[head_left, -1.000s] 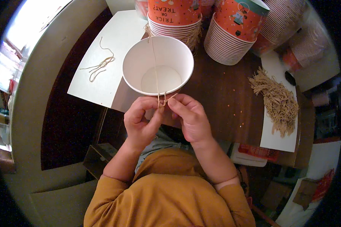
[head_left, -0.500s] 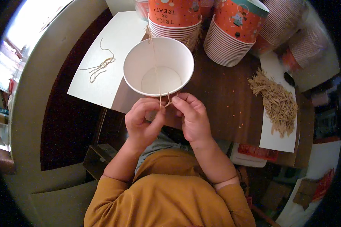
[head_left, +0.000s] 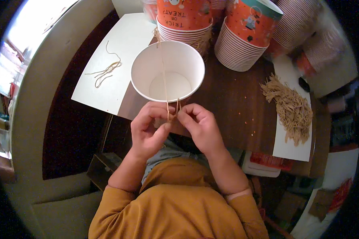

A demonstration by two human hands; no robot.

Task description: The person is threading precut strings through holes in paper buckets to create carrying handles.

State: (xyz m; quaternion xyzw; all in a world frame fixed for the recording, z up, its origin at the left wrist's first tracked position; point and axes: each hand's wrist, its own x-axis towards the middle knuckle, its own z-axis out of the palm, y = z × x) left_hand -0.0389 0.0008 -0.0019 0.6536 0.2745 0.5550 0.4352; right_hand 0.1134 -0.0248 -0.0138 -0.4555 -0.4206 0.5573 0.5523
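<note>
A white-lined paper bucket (head_left: 167, 59) stands at the near edge of the brown table, its mouth facing me. A thin tan string (head_left: 163, 75) runs from the bucket's far rim across the mouth to the near rim. Just below that near rim, my left hand (head_left: 149, 125) pinches the string between thumb and fingers. Close beside it, my right hand (head_left: 199, 125) pinches a short loop of the same string that comes from the near rim. The strands meet between my fingertips, where the exact crossing is partly hidden.
Orange printed bucket stacks (head_left: 241, 44) stand at the back, with more in clear wrap. A bundle of tan strings (head_left: 291, 109) lies on a white board at right, near a small black object (head_left: 304, 84). Loose string (head_left: 107, 69) rests on a white board (head_left: 95, 91) at left.
My fingertips have shifted slightly down, and the short loop at the near rim is drawn straighter. My right hand has moved a little closer to my left. The bucket has barely moved.
</note>
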